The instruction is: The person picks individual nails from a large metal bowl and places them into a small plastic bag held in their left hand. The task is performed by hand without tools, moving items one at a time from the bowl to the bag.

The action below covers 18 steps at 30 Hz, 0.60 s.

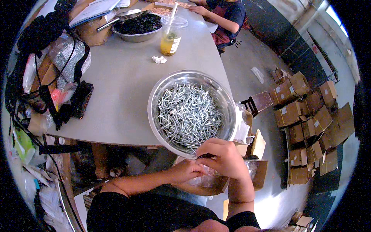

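Note:
A wide steel bowl (153,116) full of silvery screws (189,116) stands at the near right corner of the table. Just past its near rim, my left hand (186,171) and my right hand (223,155) come together, fingertips almost touching. Both sets of fingers are closed in a pinch. Whatever lies between them is hidden by the fingers. The right hand is bent over the bowl's lower rim, with the left hand a little lower. Beneath them sits an open cardboard box (201,190) with transparent plastic bags (210,172) inside.
On the grey table (116,92) are a drink cup (171,38) with a straw, a crumpled tissue (159,59) and a bowl of black parts (138,25). Cables and bags crowd the left edge. Another person (228,19) sits at the far right; cartons (305,112) are stacked beyond.

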Each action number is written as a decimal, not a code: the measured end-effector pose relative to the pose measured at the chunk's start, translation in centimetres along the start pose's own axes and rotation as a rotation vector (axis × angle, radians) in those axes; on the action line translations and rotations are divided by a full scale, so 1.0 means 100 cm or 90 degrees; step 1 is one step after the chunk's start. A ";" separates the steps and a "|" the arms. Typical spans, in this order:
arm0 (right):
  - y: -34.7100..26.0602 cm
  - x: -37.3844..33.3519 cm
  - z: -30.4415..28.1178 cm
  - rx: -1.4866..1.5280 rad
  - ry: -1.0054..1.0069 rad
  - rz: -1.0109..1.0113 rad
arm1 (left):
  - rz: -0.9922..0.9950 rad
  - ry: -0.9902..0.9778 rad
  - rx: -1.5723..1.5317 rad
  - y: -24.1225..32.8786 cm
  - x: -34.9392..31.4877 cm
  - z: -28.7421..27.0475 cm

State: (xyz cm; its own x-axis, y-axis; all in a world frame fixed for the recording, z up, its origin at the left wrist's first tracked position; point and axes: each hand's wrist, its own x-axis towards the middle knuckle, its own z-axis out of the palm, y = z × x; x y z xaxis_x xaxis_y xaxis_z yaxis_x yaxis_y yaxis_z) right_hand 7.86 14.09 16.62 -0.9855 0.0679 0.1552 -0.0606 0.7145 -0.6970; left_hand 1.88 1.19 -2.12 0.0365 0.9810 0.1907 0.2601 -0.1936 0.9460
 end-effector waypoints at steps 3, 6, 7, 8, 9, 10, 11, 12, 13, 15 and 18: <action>0.004 0.001 -0.001 0.011 0.027 0.018 | 0.005 -0.006 -0.008 -0.011 0.003 0.004; 0.005 0.002 -0.003 -0.041 0.094 0.062 | -0.047 0.006 -0.028 0.010 0.002 -0.005; 0.005 0.002 -0.002 -0.067 0.124 0.077 | -0.071 -0.003 -0.001 0.021 0.003 -0.011; 0.006 0.002 -0.002 -0.073 0.167 0.085 | -0.095 -0.013 0.025 0.032 0.004 -0.016; 0.007 0.001 0.000 -0.078 0.207 0.091 | -0.120 -0.021 0.052 0.037 0.005 -0.019; 0.008 -0.001 0.001 -0.084 0.249 0.098 | -0.143 -0.018 0.056 0.036 0.005 -0.018; 0.007 -0.004 0.001 -0.083 0.269 0.097 | -0.166 -0.017 0.060 0.031 0.005 -0.015; 0.005 -0.007 0.001 -0.081 0.285 0.094 | -0.190 -0.012 0.063 0.026 0.003 -0.011; 0.004 -0.012 0.002 -0.078 0.303 0.092 | -0.186 0.011 0.028 0.019 0.002 -0.008; 0.003 -0.029 -0.001 -0.076 0.288 0.051 | -0.173 0.051 -0.045 0.005 0.000 -0.002; 0.011 -0.065 0.000 -0.022 0.277 0.045 | -0.024 0.147 -0.126 -0.002 0.004 0.008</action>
State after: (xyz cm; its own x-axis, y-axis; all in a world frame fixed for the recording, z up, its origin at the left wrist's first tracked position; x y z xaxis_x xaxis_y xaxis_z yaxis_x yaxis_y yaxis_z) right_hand 14.16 14.44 14.83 -0.8283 0.3991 0.3933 0.0171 0.7196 -0.6942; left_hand 2.60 1.63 -2.43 -0.1961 0.9625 0.1875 0.0625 -0.1786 0.9819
